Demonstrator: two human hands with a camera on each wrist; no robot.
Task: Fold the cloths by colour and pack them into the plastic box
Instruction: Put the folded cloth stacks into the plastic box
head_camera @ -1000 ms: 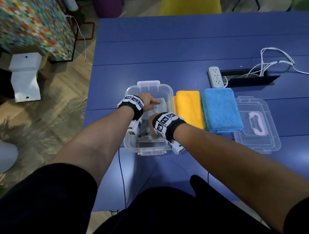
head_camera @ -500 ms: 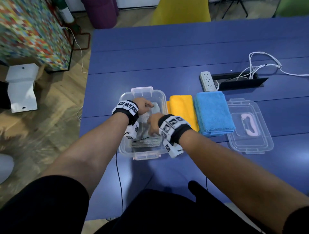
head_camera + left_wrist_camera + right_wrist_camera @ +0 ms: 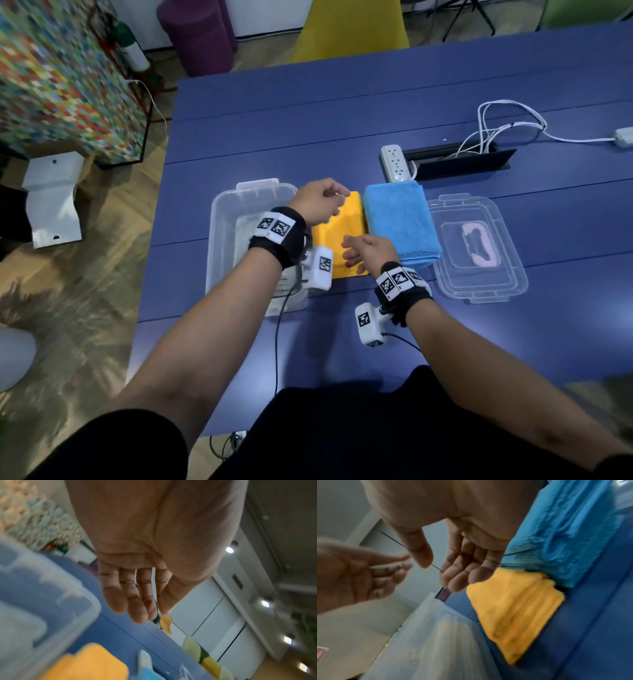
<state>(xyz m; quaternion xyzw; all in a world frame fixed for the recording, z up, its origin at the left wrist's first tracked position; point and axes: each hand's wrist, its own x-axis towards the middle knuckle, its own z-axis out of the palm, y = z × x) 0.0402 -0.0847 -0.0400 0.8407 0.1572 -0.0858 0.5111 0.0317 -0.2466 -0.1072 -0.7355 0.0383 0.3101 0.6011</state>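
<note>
A clear plastic box [image 3: 219, 240] stands on the blue table with a folded grey cloth [image 3: 245, 236] lying inside it. Right of the box lies a folded yellow cloth [image 3: 346, 233], and beside that a folded blue cloth [image 3: 399, 219]. My left hand [image 3: 320, 202] hovers over the far end of the yellow cloth, fingers loosely curled and holding nothing. My right hand [image 3: 368, 253] hovers over the near end of the same cloth with relaxed fingers, also empty. The right wrist view shows the yellow cloth [image 3: 515, 609] and the blue cloth [image 3: 565, 534] below the empty fingers [image 3: 462, 577].
The box's clear lid [image 3: 479, 253] lies right of the blue cloth with a pale pink clip [image 3: 479, 245] on it. A white power strip [image 3: 395, 162] and white cables [image 3: 496, 120] sit behind the cloths by a black cable slot. A yellow chair [image 3: 349, 31] stands at the table's far edge.
Both hands have come up out of the box, leaving the grey cloth inside, and have moved right to hover above the yellow cloth.
</note>
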